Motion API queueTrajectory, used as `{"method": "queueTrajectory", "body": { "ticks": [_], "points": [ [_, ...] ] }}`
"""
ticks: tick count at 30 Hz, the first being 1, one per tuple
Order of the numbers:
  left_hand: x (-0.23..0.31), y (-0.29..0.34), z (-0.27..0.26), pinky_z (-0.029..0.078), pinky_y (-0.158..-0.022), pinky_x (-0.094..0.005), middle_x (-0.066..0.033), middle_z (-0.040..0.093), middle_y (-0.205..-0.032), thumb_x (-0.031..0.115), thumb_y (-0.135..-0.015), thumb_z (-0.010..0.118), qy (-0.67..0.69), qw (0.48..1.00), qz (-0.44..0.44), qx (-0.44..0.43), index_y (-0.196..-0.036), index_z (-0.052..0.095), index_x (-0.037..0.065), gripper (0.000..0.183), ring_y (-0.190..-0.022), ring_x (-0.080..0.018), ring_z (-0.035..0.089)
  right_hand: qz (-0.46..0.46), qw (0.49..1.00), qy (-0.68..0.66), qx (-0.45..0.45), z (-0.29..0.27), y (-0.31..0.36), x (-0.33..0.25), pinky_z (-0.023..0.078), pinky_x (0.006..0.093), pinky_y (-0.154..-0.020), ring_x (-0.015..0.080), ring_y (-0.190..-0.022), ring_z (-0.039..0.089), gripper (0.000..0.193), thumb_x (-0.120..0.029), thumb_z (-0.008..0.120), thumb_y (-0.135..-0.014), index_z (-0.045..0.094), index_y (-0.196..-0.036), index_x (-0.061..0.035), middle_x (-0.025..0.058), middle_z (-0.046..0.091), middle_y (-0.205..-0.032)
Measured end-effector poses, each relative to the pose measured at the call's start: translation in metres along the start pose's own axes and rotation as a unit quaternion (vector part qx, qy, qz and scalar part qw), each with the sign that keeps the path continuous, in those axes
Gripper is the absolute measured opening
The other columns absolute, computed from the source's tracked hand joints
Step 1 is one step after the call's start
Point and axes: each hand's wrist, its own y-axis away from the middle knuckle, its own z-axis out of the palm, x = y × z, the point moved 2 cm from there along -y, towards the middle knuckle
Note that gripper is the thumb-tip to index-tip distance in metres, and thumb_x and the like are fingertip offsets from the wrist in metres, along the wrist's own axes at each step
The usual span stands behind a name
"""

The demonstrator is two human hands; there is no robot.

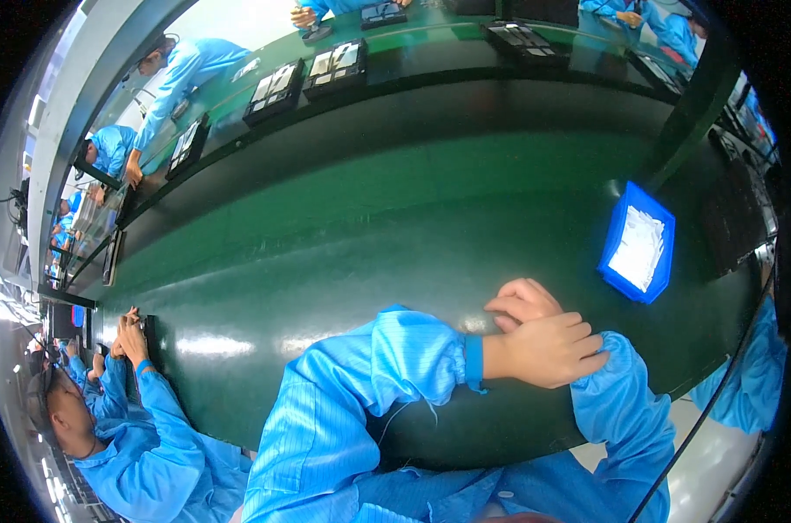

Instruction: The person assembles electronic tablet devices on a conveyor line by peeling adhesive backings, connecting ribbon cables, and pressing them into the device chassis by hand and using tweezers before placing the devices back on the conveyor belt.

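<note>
My forearms cross over the green tabletop [343,261]. My left hand [548,350] lies across my right wrist, its fingers bent over the cuff of the blue right sleeve [617,383]. Beyond it, my right hand [526,301] points left, low over the table, its fingers loosely bent and thumb apart. Nothing shows in that hand, though my left hand covers part of it. A loose thread hangs from my left sleeve [413,357]. To the right of both hands stands a blue plastic bin [611,277] with white slips or packets [641,248] inside.
A raised shelf [430,65] runs along the far side, bearing black trays [334,70] of flat parts. At left, a co-worker [151,436] in blue handles something at the table edge. Other people work beyond the shelf. A dark cable [709,405] crosses the right side.
</note>
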Motion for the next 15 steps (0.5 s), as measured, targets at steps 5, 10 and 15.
{"method": "queueTrajectory", "body": {
  "ticks": [5,10,15],
  "points": [
    [-0.0005,-0.0008,0.0004,0.044,-0.068,-0.0327,-0.007,0.06,-0.096,0.024,-0.075,0.06,0.0,1.0,0.004,0.021,-0.108,0.063,0.005,0.038,-0.076,-0.02,0.057,0.001,1.0,0.001,-0.002,-0.0006,0.0015,0.0011,0.048,0.0384,-0.078,0.031,-0.089,0.058,0.027,-0.001,0.069,-0.07,0.069,-0.096,-0.0022,0.0128,0.059,-0.096],
    [0.0002,-0.0029,-0.0026,0.044,-0.069,-0.0327,-0.006,0.058,-0.086,0.021,-0.074,0.062,0.01,1.0,-0.002,0.026,-0.104,0.064,0.006,0.033,-0.075,-0.0207,0.057,0.012,1.0,0.0,-0.003,-0.0016,0.0,-0.0016,0.047,0.0383,-0.077,0.031,-0.089,0.058,0.026,-0.001,0.069,-0.069,0.069,-0.096,-0.0022,0.0127,0.059,-0.096],
    [0.0,-0.0023,-0.0023,0.043,-0.069,-0.0328,-0.0059,0.058,-0.085,0.021,-0.074,0.062,0.011,0.999,-0.005,0.037,-0.103,0.064,0.007,0.032,-0.074,-0.0207,0.057,0.005,1.0,0.004,0.001,0.0009,0.0,0.0,0.048,0.0381,-0.076,0.0309,-0.087,0.058,0.026,0.0,0.069,-0.068,0.069,-0.094,-0.0023,0.0127,0.059,-0.094]
  ]
}}
